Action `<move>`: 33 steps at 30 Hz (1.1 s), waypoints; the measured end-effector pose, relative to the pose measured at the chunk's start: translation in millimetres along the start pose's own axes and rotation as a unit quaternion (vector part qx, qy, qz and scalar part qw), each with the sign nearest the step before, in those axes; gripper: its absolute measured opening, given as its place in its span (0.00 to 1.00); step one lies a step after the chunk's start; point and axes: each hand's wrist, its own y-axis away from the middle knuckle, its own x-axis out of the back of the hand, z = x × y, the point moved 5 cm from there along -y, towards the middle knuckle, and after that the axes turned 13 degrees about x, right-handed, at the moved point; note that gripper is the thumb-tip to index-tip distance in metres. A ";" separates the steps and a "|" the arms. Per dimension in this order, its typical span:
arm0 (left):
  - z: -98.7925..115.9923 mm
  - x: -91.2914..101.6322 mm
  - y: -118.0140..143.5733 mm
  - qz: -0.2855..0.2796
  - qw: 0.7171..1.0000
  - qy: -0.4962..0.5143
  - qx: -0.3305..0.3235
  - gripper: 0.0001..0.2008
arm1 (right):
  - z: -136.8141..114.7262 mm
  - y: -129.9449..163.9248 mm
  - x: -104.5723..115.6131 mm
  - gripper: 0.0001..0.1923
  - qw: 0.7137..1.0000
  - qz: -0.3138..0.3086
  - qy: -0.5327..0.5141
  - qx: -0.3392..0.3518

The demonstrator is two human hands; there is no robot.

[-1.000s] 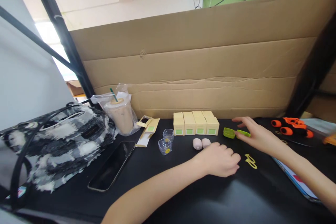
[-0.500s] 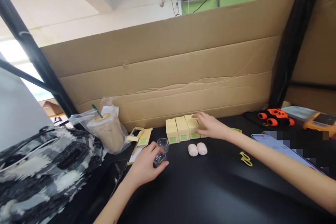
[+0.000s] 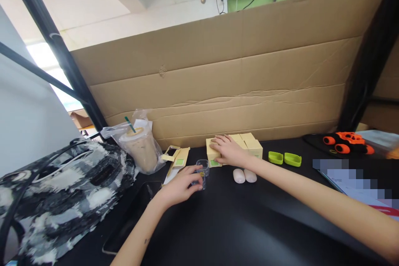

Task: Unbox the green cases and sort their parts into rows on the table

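My left hand (image 3: pixel 182 185) has its fingers and thumb around a small clear plastic case (image 3: pixel 203 167), whose lid is raised. The fingers partly cover the case's lower half. My right hand (image 3: pixel 232 151) rests over a row of pale yellow boxes (image 3: pixel 252 143) with green labels; its fingers lie spread across the left boxes, the thumb in front of them. Some boxes are hidden behind that hand. Two pale pink rounded cases (image 3: pixel 245 176) sit side by side just below the right wrist. An opened yellow carton (image 3: pixel 180 159) lies beyond my left hand.
On the left stand a bagged drink cup (image 3: pixel 141 149) and a black-and-white shaggy bag (image 3: pixel 75 199). A dark flat device (image 3: pixel 131 216) lies by my left forearm. Two lime-green case halves (image 3: pixel 284 158), an orange toy car (image 3: pixel 349 142) and a phone (image 3: pixel 352 193) are rightward. Cardboard (image 3: pixel 218 75) walls the back.
My right hand has moved left along the boxes, from the right end to the left ones. The view has shifted; the lime-green halves now show. My left hand stays at the clear case.
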 end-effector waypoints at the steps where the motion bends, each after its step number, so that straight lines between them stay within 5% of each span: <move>1: -0.1 -0.1 -0.1 -0.008 1.000 0.000 -0.004 0.06 | -0.9 1.0 -2.1 0.20 1.000 0.005 0.001 0.000; 12: -20.2 7.2 -2.6 0.007 1.000 -0.023 0.020 0.04 | -9.5 -2.1 -9.4 0.18 0.998 0.051 -0.036 0.026; 18: -28.0 12.8 0.6 0.049 0.998 -0.017 0.020 0.07 | -18.2 8.1 13.7 0.32 0.991 0.100 -0.085 0.033; 24: 30.4 38.8 12.1 0.218 0.973 0.038 -0.059 0.23 | -42.6 59.9 52.4 0.37 0.974 0.167 -0.149 0.029; 27: 71.2 24.2 12.9 0.147 0.977 0.074 -0.138 0.39 | -55.6 92.1 53.3 0.38 0.958 0.193 -0.212 0.010; 30: 90.6 3.4 15.5 0.100 0.977 0.088 -0.168 0.32 | -62.4 116.3 43.7 0.36 0.951 0.181 -0.248 -0.028; 33: 93.5 -12.4 22.9 0.115 0.974 0.056 -0.186 0.30 | -70.5 128.4 38.3 0.36 0.966 0.146 -0.214 -0.027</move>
